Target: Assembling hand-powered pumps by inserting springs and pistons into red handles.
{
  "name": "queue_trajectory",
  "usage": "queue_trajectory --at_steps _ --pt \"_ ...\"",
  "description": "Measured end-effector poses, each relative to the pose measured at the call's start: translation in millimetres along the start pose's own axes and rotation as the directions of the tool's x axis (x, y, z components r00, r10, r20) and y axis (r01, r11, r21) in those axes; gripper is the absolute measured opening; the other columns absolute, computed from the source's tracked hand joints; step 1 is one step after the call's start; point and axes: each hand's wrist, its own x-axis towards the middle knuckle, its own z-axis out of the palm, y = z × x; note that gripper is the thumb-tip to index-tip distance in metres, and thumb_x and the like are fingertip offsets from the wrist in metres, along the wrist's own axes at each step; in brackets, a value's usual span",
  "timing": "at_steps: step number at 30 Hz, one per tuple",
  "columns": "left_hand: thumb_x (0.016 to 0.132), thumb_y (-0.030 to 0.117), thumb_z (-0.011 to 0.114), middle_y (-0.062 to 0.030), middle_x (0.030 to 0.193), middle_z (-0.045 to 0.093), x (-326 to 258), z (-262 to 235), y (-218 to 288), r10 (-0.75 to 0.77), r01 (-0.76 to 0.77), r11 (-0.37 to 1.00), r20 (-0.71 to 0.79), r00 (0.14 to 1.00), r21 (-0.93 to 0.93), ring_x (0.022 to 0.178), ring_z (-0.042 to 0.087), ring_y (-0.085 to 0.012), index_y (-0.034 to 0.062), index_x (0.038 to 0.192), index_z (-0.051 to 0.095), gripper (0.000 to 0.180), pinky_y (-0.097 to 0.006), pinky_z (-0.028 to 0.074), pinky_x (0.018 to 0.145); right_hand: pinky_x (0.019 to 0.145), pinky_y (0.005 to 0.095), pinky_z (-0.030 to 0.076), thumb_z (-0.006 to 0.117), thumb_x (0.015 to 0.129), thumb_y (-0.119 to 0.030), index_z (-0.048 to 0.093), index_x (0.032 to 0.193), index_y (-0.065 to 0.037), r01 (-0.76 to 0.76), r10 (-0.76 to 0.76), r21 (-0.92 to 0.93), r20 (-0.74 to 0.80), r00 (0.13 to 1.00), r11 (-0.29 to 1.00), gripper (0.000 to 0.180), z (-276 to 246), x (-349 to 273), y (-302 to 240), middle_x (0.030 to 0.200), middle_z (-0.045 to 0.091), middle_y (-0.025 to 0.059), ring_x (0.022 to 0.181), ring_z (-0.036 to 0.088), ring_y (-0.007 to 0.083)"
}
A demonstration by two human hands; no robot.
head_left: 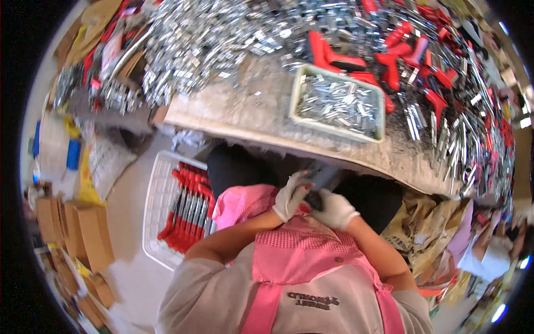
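Observation:
Both my hands wear white gloves and meet low over my lap, in front of the pink checked apron (pixel 300 245). Between them is a small dark piece (pixel 314 200) with a bit of red beside it; fingers cover most of it, so its kind does not show. My left hand (pixel 291 197) has its fingers curled at the piece's left side. From the right, my right hand (pixel 335 210) grips the same piece, its fingers closed. At my left stands a white plastic crate (pixel 153 222) with several red-and-silver tools (pixel 192 209) laid in a row.
The worktable (pixel 233 106) edge runs just beyond my knees. On it sit a heap of small shiny metal parts (pixel 194 44), a pale tray (pixel 297 111) of metal pieces, red plastic handles (pixel 389 67) and metal rods (pixel 456 150). Cardboard boxes (pixel 86 234) stand far left; brown sacking (pixel 425 222) lies right.

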Motion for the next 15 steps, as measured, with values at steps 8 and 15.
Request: queue_trajectory --at_steps 8,15 --pt "0.064 0.013 0.074 -0.0182 0.104 0.056 1.3 -105.9 105.9 0.682 -0.444 0.672 -0.261 0.683 0.593 0.094 0.058 -0.0320 -0.0031 0.110 0.052 0.053 -0.037 0.047 0.083 0.083 0.0290 0.043 0.059 0.086 -0.027 0.034 0.133 0.004 0.436 -0.360 0.757 -0.281 0.890 0.487 0.062 -44.6 -62.2 -82.2 0.113 0.053 0.0147 0.096 0.054 0.0182" --pt "0.088 0.019 0.057 -0.0035 0.070 0.051 -59.4 -307.1 65.3 -0.097 -0.394 0.883 -0.921 0.377 -0.254 0.056 0.053 -0.0158 0.0091 0.107 0.042 0.026 -0.031 0.047 0.050 0.072 0.0235 0.045 0.046 0.089 -0.004 0.049 0.120 0.003 0.156 -0.096 0.642 -0.128 0.987 0.751 0.031 -13.8 -34.5 -65.2 0.099 0.059 0.0079 0.080 0.056 0.0109"
